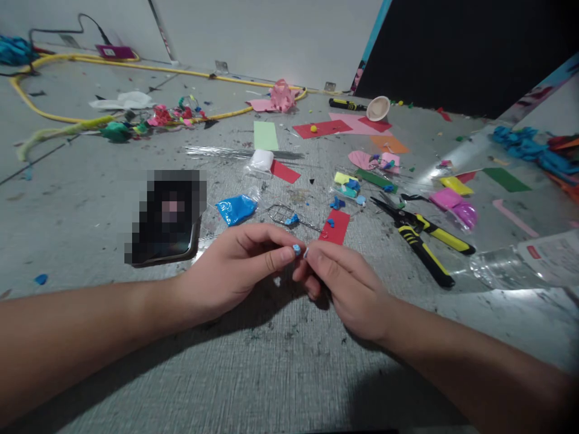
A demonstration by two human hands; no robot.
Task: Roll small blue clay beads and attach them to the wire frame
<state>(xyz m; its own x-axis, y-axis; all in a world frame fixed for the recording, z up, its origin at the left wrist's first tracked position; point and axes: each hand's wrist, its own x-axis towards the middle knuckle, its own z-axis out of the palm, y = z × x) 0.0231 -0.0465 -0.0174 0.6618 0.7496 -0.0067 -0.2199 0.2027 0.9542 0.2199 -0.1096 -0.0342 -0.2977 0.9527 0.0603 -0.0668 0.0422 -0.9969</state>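
Note:
My left hand (239,259) pinches a small light-blue piece of modelling clay (297,248) between thumb and forefinger. Close against it, my right hand (346,277) is closed in a pinch on a tiny pale strip (306,253), whose kind I cannot make out. The fingertips of both hands almost meet above the grey surface. Just beyond them lies a bent wire frame (281,213) with blue clay on it, beside a red paper piece (335,226). A bag of blue clay (237,209) is behind my left hand.
A phone (168,217) lies at left. To the right are yellow-and-black pliers (418,238) and a clear bottle (534,262) on its side. Farther back are thin wires (221,152), a white packet (261,161), coloured paper and a yellow cable (167,69).

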